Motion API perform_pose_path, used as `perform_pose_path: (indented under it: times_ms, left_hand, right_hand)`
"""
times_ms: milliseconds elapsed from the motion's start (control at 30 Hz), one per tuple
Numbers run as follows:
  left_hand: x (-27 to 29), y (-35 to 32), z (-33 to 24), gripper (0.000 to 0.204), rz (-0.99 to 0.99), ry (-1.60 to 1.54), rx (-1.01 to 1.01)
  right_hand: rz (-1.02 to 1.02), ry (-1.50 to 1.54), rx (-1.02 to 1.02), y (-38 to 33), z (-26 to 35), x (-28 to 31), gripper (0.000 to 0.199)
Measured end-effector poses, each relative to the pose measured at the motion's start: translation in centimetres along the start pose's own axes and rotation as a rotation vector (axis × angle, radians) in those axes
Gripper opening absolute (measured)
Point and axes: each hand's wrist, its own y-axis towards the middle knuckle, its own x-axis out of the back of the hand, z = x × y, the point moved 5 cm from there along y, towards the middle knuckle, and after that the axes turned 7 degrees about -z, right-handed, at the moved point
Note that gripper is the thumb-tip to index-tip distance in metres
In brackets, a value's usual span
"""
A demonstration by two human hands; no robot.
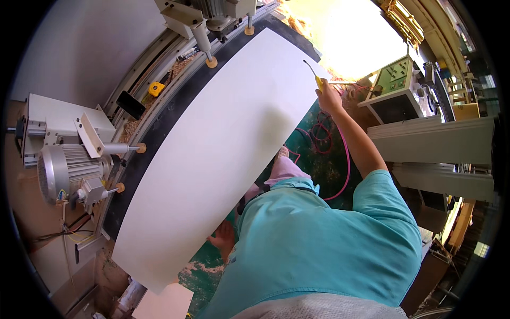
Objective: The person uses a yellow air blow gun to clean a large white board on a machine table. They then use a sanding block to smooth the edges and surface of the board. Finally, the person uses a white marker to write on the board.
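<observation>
Holding yellow air gun [319, 83]: right hand [330, 98]. Tape measure [155, 89] bears unreadable marking.

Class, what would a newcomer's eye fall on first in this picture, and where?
Most likely the large white panel slanting across the middle, over a black machine bed. Next, the yellow blow gun in the grip of the right hand, upper right, and the glaring patch of light at the top.

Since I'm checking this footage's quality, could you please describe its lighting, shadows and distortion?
Head view: glare burns out the top, right of centre, beyond the long white flat board; head view: a soft grey shadow lies on the board toward its right edge; head view: the fisheye bows the flat black machine bed and leaves black corners.
</observation>
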Motion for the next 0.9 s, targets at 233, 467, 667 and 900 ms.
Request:
perform_pose_path:
  times_ms: [233, 467, 667, 900]
  left_hand:
    - [-9.2, 1.0, -7.5, 0.059, -0.722, 0.908, -0.587]
    - [-25.6, 12.3, 8.6, 0.047, -0.550, 1.972, -1.470]
    - [-28.0, 14.5, 19.3, 0.050, -0.418, 2.116, -1.517]
    - [-28.1, 12.2, 18.8, 0.045, -0.198, 2.060, -1.507]
  right_hand:
    - [0.123, 0.174, -0.071, 9.2, 0.8, -3.2, 0.050]
    - [1.126, 0.355, 0.544, -2.3, -2.1, 0.9, 0.047]
    - [0.533, 0.287, 0.085, 4.6, -20.8, 6.9, 0.048]
    - [1.023, 0.250, 0.433, -1.0, -14.9, 4.7, 0.057]
